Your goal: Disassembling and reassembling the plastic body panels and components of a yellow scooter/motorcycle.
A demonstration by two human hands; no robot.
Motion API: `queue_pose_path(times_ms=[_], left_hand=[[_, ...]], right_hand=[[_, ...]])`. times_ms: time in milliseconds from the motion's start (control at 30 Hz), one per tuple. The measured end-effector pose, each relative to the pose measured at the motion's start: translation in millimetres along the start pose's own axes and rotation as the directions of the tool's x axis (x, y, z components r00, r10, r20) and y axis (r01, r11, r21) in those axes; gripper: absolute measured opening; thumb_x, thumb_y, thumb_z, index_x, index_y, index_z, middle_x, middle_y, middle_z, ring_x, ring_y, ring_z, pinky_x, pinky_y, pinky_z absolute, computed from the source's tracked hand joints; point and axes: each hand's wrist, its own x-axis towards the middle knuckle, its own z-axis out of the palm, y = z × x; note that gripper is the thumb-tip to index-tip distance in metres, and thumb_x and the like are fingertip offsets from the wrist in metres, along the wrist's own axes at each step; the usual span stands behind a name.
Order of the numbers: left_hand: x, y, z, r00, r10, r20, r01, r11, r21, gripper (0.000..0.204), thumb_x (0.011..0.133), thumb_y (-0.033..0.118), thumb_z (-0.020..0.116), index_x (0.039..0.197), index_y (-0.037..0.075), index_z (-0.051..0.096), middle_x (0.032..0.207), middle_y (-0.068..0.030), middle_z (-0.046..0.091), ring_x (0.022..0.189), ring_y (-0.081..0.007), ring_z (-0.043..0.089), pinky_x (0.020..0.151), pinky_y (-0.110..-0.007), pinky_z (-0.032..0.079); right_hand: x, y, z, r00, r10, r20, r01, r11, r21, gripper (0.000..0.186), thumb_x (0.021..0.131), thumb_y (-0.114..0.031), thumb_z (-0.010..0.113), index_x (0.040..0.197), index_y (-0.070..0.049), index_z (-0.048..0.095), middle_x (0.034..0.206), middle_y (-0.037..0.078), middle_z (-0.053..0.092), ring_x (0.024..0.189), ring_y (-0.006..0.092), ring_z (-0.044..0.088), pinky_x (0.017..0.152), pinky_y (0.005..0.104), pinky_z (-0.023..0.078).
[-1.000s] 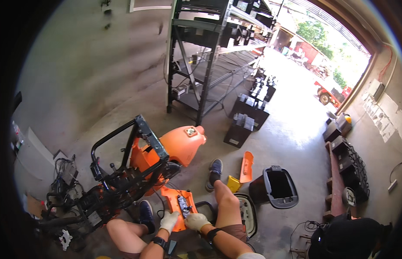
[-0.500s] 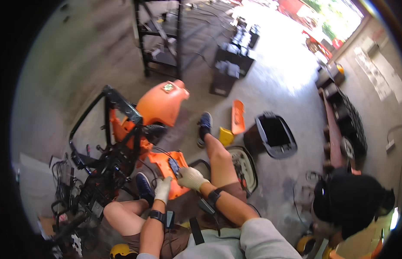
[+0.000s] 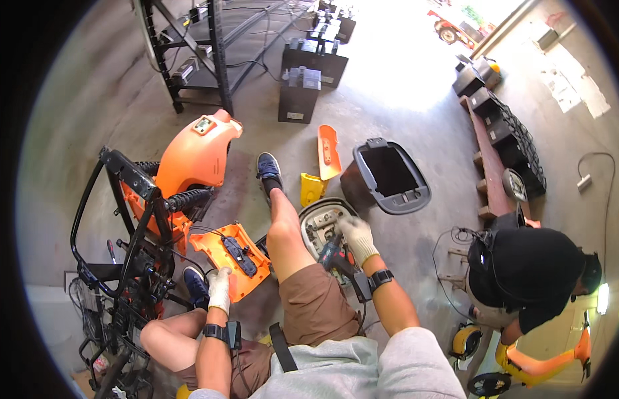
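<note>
My left hand (image 3: 220, 290), in a pale work glove, grips the lower edge of an orange plastic panel (image 3: 244, 287). On the panel lies a long dark part, perhaps a light unit (image 3: 239, 255), with a cable running off it. My right hand (image 3: 357, 239), gloved too, reaches over an upturned shell-like tray (image 3: 311, 221); its fingers point down and look apart, with nothing visible in them. Beside that hand, a power drill (image 3: 332, 251) lies in the tray, partly hidden by my wrist gear.
A black vehicle frame (image 3: 90, 199) with an orange body cover (image 3: 196, 156) stands at left. Beyond the tray are yellow (image 3: 312, 189) and orange (image 3: 328, 151) plastic pieces and a black bin (image 3: 393, 178). A person in black (image 3: 535, 282) bends at right; a shelf rack (image 3: 220, 60) stands far left.
My right hand has left the orange panel and moved right to the tray. My left hand stays on the panel. The view has shifted to the right.
</note>
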Motion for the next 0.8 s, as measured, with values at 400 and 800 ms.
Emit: queue_pose_path(times_ms=[400, 800], left_hand=[[-29.8, 25.7, -9.6, 0.999, -0.043, -0.024, 0.048, 0.96, 0.274, 0.063, 0.075, 0.044, 0.064, 0.123, 0.003, 0.058, 0.115, -0.0256, 0.064, 0.112, -0.038, 0.06, 0.096, -0.04, 0.045], [-4.3, -12.5, -11.9, 0.995, 0.006, 0.097, -0.018, 0.993, 0.12, 0.063, 0.078, 0.046, 0.062, 0.129, 0.009, 0.051, 0.11, -0.0224, 0.066, 0.104, -0.0364, 0.065, 0.091, -0.04, 0.048]], right_hand=[[25.6, 65.6, 17.0, 0.719, 0.598, 0.354, -0.69, 0.553, 0.467, 0.012, 0.095, -0.02, 0.046, 0.104, -0.015, 0.051, 0.074, 0.004, 0.06, 0.046, 0.0081, 0.038, 0.039, 0.0233, 0.033], [-63.3, -131.6, 68.3, 0.56, -0.215, 0.801, -0.582, 0.586, 0.564, 0.06, 0.092, 0.003, 0.056, 0.146, -0.006, 0.031, 0.127, 0.022, 0.054, 0.103, 0.0278, 0.063, 0.074, 0.0251, 0.055]])
